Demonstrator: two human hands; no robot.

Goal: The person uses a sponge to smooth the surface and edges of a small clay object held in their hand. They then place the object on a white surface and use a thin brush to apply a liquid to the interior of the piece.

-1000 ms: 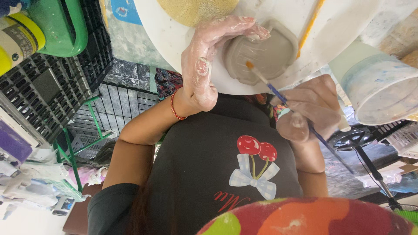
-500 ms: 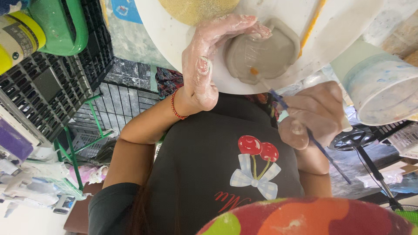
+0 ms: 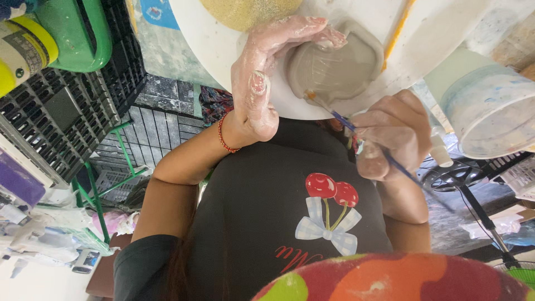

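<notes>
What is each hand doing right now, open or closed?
Left hand: open, fingers resting on the grey clay piece.
Right hand: closed on a thin paintbrush.

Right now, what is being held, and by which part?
The right hand pinches a blue paintbrush mid-handle; the left hand steadies the grey clay piece by its edge.
</notes>
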